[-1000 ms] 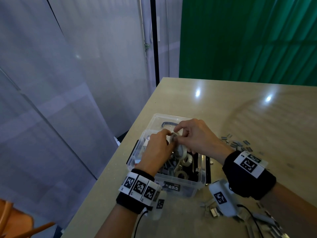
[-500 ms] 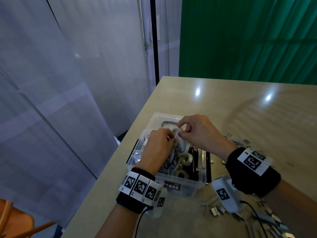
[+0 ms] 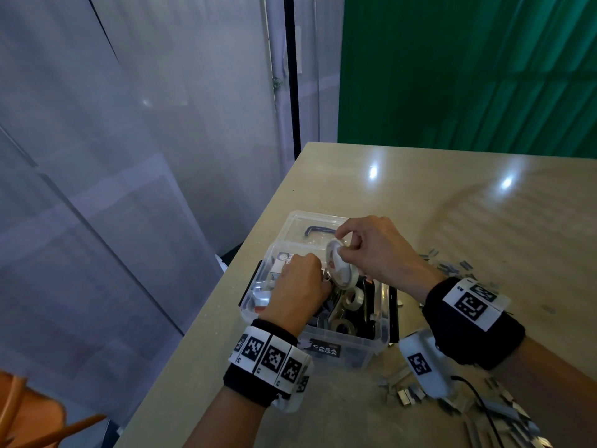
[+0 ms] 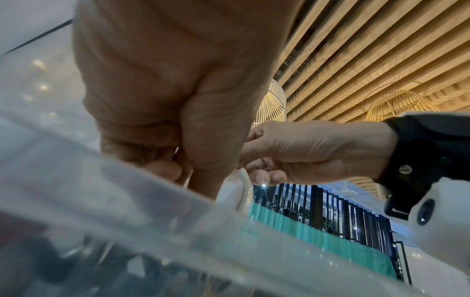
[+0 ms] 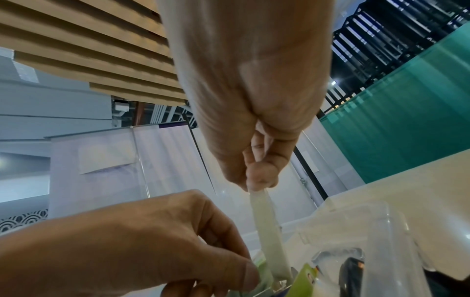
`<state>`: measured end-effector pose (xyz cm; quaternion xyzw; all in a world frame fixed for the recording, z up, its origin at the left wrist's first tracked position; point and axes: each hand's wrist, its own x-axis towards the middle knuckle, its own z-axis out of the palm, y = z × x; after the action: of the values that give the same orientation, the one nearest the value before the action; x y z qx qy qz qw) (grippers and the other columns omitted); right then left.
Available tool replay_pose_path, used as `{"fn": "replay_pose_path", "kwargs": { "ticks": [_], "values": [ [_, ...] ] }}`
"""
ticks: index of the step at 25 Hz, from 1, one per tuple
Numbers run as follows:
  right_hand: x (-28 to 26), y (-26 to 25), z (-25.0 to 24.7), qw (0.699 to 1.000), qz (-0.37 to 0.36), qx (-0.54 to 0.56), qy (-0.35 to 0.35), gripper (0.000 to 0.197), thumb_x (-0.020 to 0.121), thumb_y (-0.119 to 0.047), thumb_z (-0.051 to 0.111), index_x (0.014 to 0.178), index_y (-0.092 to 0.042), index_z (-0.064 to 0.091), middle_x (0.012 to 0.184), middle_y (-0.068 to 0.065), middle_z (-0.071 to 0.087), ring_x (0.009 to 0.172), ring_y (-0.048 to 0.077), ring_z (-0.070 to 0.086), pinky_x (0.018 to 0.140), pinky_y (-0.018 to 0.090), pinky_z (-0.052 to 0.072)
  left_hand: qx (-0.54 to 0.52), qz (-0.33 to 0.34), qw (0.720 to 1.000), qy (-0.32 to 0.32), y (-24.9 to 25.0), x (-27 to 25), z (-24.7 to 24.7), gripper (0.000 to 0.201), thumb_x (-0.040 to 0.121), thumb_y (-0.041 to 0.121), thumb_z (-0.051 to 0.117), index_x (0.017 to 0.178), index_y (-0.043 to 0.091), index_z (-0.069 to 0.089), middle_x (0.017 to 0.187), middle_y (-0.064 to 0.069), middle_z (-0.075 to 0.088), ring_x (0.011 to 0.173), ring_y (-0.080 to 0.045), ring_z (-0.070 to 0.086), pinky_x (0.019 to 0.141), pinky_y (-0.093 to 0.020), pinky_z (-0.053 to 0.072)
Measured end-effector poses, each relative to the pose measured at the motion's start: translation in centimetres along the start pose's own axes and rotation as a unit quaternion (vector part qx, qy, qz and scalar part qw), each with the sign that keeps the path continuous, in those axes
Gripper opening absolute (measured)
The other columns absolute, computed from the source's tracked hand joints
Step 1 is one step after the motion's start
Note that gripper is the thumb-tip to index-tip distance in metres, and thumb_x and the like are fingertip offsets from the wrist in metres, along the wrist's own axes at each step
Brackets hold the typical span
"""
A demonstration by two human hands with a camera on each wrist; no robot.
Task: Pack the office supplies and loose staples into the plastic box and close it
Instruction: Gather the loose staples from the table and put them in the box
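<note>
A clear plastic box point(image 3: 352, 350) stands open near the table's left edge, holding small tape rolls point(image 3: 353, 297) and dark items. Its lid point(image 3: 300, 224), with a blue handle, lies just behind it. My right hand point(image 3: 343, 243) pinches a clear tape roll point(image 3: 339, 270) by its top rim, on edge above the box; the right wrist view shows the roll point(image 5: 267, 231) hanging from my fingertips point(image 5: 257, 176). My left hand point(image 3: 300, 286) is down inside the box with curled fingers point(image 4: 162, 170). What they hold, if anything, is hidden.
Loose staple strips lie on the table right of the box point(image 3: 452, 268) and in front of it near my right wrist point(image 3: 410, 392). The table's left edge point(image 3: 226, 302) runs close beside the box. An orange chair point(image 3: 29, 412) is at the lower left.
My right hand has raised the tape roll and tipped it toward the far side. My left hand has come off the roll and sunk lower into the box.
</note>
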<state>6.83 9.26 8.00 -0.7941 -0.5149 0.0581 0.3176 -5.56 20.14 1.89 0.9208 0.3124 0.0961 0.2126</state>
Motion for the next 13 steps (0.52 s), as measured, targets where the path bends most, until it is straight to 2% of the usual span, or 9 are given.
{"fn": "replay_pose_path", "kwargs": {
  "ticks": [3,5,6,8,9,11,13],
  "values": [
    [0.2,0.0,-0.6,1.0,0.005,-0.001,0.004,0.019,0.088,-0.013,0.067,0.107,-0.014,0.071,0.062,0.0,0.067,0.048,0.013,0.059,0.058,0.035,0.058,-0.021,-0.018,1.0,-0.001,-0.1,0.2,-0.5,0.023,0.084,0.024,0.066,0.075,0.003,0.063,0.065,-0.007,0.057,0.067,-0.028,0.064,0.064,-0.036,0.054],
    [0.1,0.4,-1.2,1.0,0.019,0.02,-0.003,0.018,0.091,-0.012,0.067,0.109,-0.014,0.068,0.06,0.0,0.068,0.043,0.01,0.061,0.054,0.034,0.059,-0.059,-0.023,0.998,0.021,-0.1,0.6,-1.0,0.027,0.089,0.026,0.064,0.081,0.0,0.067,0.07,-0.012,0.066,0.066,-0.025,0.065,0.068,-0.038,0.057],
    [0.0,0.6,-1.6,0.999,0.026,0.038,-0.014,0.02,0.092,-0.013,0.068,0.112,-0.015,0.068,0.06,-0.001,0.069,0.042,0.009,0.063,0.054,0.032,0.059,-0.076,-0.026,0.996,0.029,0.0,0.7,-1.3,0.029,0.092,0.026,0.062,0.085,-0.001,0.066,0.074,-0.013,0.067,0.067,-0.023,0.064,0.067,-0.034,0.056],
    [-0.3,1.5,-2.5,0.995,0.039,0.081,-0.043,0.025,0.092,-0.013,0.071,0.117,-0.014,0.067,0.068,0.001,0.073,0.051,0.014,0.07,0.062,0.033,0.062,-0.108,-0.021,0.994,0.031,0.7,0.5,-1.9,0.022,0.097,0.026,0.057,0.094,0.005,0.063,0.083,-0.011,0.067,0.062,-0.014,0.061,0.054,-0.016,0.047],
    [-0.3,2.2,-2.8,0.992,0.046,0.101,-0.053,0.025,0.091,-0.012,0.072,0.116,-0.012,0.068,0.073,0.003,0.074,0.056,0.017,0.072,0.066,0.036,0.063,-0.135,-0.01,0.99,0.034,1.2,0.3,-2.1,0.018,0.099,0.023,0.056,0.099,0.006,0.064,0.086,-0.01,0.068,0.058,-0.012,0.061,0.05,-0.015,0.045],
    [-0.3,3.8,-3.2,0.99,0.048,0.118,-0.06,0.019,0.089,-0.008,0.075,0.107,-0.012,0.073,0.082,0.004,0.075,0.064,0.019,0.074,0.07,0.042,0.063,-0.194,0.017,0.98,0.045,2.0,-0.3,-2.4,0.016,0.098,0.018,0.056,0.102,0.006,0.066,0.086,-0.01,0.07,0.056,-0.014,0.062,0.051,-0.023,0.051],
    [-0.5,5.3,-3.0,0.993,0.026,0.096,-0.058,0.015,0.086,-0.005,0.076,0.097,-0.014,0.076,0.084,-0.001,0.075,0.072,0.015,0.073,0.075,0.042,0.062,-0.196,0.049,0.977,0.065,2.5,-0.6,-2.3,0.011,0.095,0.015,0.062,0.099,0.008,0.07,0.086,-0.008,0.07,0.064,-0.017,0.065,0.062,-0.035,0.057]
  ]
}}
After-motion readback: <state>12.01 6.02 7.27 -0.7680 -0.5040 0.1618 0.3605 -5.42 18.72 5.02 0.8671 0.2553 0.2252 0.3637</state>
